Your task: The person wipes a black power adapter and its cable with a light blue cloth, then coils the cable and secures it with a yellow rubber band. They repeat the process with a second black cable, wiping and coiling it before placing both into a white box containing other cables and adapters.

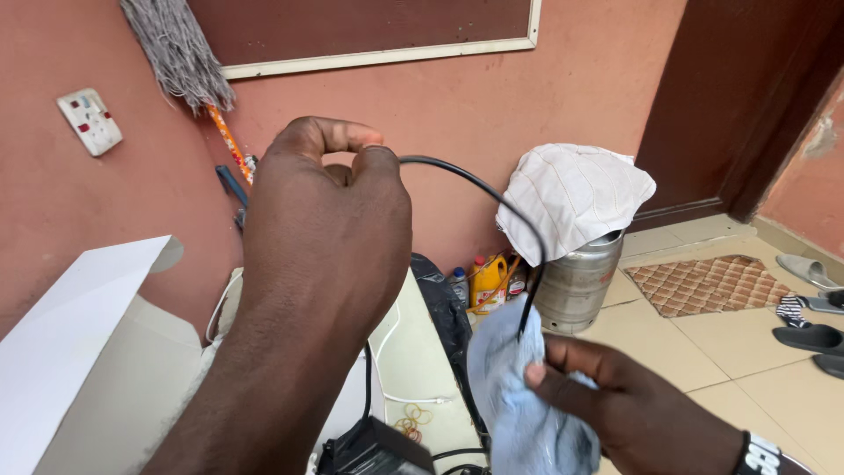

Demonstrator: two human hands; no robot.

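Observation:
My left hand [325, 237] is raised in the middle of the view, pinching a thin black cable [492, 195] between thumb and fingers. The cable arcs to the right and drops into a pale blue cloth [514, 396]. My right hand [615, 400], low on the right, grips that cloth wrapped around the cable. Another stretch of the black cable runs down behind my left arm to a black box-shaped device [374, 449] at the bottom edge.
An open white cardboard box [79, 352] stands at the left. A metal gas cylinder [576, 281] under a white cloth [571, 198] sits by the wall, with bottles [488, 281] beside it. A mop [180, 48] leans in the corner. Slippers [809, 303] and a mat [708, 283] lie by the door.

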